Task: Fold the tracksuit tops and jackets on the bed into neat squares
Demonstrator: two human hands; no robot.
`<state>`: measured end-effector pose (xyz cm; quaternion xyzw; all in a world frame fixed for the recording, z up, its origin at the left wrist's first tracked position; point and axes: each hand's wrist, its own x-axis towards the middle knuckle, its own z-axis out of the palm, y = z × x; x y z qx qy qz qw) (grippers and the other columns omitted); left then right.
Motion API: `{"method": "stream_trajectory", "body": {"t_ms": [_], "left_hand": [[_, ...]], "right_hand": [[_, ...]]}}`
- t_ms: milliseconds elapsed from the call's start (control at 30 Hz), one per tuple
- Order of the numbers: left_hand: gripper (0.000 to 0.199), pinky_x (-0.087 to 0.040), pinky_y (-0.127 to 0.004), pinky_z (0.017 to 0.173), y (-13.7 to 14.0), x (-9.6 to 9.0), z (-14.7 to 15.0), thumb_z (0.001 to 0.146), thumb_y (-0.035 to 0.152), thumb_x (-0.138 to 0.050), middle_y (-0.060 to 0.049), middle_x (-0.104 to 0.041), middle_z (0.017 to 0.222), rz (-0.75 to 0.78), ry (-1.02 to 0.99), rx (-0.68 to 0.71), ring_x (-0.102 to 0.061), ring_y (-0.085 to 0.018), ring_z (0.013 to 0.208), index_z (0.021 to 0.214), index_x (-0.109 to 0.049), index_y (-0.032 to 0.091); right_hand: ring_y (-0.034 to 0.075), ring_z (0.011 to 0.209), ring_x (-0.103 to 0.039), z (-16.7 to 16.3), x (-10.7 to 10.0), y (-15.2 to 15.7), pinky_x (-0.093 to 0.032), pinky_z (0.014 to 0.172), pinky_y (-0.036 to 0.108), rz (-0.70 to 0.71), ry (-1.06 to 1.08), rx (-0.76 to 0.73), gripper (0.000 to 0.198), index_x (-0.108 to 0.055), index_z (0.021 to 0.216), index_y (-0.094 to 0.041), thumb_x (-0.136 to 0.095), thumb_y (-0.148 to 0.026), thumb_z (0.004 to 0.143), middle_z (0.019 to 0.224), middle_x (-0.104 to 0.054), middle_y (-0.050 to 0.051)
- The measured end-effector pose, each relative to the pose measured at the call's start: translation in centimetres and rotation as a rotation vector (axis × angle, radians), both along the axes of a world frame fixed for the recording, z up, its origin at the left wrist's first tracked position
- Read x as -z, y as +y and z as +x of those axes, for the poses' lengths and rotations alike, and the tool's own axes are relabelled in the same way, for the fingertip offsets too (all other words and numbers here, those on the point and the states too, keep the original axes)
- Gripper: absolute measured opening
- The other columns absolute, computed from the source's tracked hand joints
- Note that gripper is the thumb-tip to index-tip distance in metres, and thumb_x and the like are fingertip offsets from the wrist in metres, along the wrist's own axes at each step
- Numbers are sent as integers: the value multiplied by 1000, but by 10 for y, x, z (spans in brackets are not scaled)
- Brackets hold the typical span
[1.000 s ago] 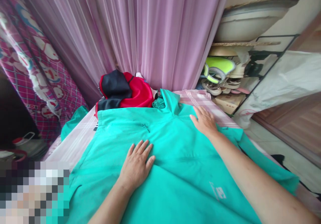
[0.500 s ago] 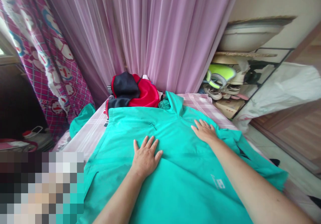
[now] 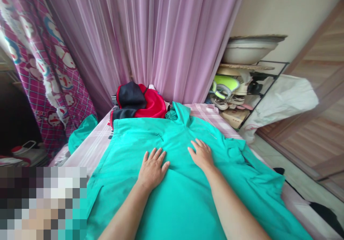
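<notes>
A teal jacket [image 3: 177, 197] lies spread out over the bed, its collar bunched at the far side and one sleeve reaching to the right. My left hand [image 3: 152, 168] rests palm down on its middle, fingers spread. To the right, my right hand [image 3: 201, 153] also lies flat on the cloth below the collar, fingers apart. Neither hand grips the fabric. Near the jacket's far edge, a zipped pocket [image 3: 159, 136] shows just beyond my left hand.
A red and navy garment [image 3: 154, 102] is heaped behind the jacket, against a purple curtain [image 3: 172, 43]. Another teal cloth [image 3: 82, 132] hangs at the bed's left edge. A shoe rack [image 3: 258, 100] with a basin [image 3: 249, 50] on top stands at the right, beside a white bag [image 3: 287, 96].
My right hand has slid left and nearer across the jacket, closer to my left hand. My left hand stays at nearly the same place on the cloth. The view has shifted slightly.
</notes>
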<state>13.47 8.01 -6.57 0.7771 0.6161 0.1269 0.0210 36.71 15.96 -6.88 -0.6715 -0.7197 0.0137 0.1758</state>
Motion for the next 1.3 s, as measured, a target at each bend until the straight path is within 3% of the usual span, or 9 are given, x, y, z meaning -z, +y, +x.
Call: {"method": "stream_trajectory", "body": {"t_ms": [167,367,533,833,933,1067,1200,1300], "left_hand": [[55,-28,-57,117,1,0,-1,98,54,-32,-5,-46,152,-11,29,-8,-36,-29,143,144,-48,29],[54,-29,-55,117,2,2,-5,97,54,-34,-4,-46,151,6,41,1,-37,-27,143,144,-48,31],[52,-29,-53,117,3,4,-7,98,53,-34,-4,-48,150,13,49,3,-38,-26,142,144,-48,32],[53,-29,-54,116,4,5,-8,97,53,-36,-4,-46,152,-13,87,5,-37,-27,143,145,-45,33],[53,-34,-52,114,9,-11,-10,96,55,-37,-4,-49,149,-84,80,24,-42,-28,140,142,-51,32],[50,-49,-38,100,37,-51,-11,98,51,-31,-5,-70,125,-173,53,63,-64,-24,115,119,-70,26],[46,-45,-40,104,94,-87,2,96,44,-39,-8,-68,128,-30,84,36,-61,-27,119,127,-65,21],[48,-37,-39,112,145,-96,25,95,42,-42,-6,-59,140,13,76,54,-52,-24,130,139,-54,25]], "right_hand": [[23,123,-58,12,10,6,-41,109,39,58,235,-33,38,-71,115,-23,-43,-29,90,131,-65,8],[24,111,-66,29,6,15,-52,96,37,27,585,98,46,-71,114,-21,-35,-36,90,120,-71,9],[26,107,-67,41,6,20,-53,93,37,51,683,191,49,-71,114,-18,-35,-40,89,116,-72,12],[24,108,-68,42,20,25,-53,92,37,71,706,159,50,-66,124,-20,-31,-38,93,117,-72,11],[24,108,-67,43,20,25,-53,93,36,98,746,165,51,-66,124,-19,-31,-37,93,116,-72,12],[26,111,-66,52,16,26,-53,93,36,52,810,177,54,-65,125,-15,-31,-39,91,118,-71,15],[30,110,-66,58,13,26,-56,86,39,68,934,206,55,-66,123,-15,-34,-43,89,115,-72,17],[31,103,-69,57,12,27,-57,79,40,170,1106,265,52,-71,111,-15,-43,-47,82,110,-73,17]]}}
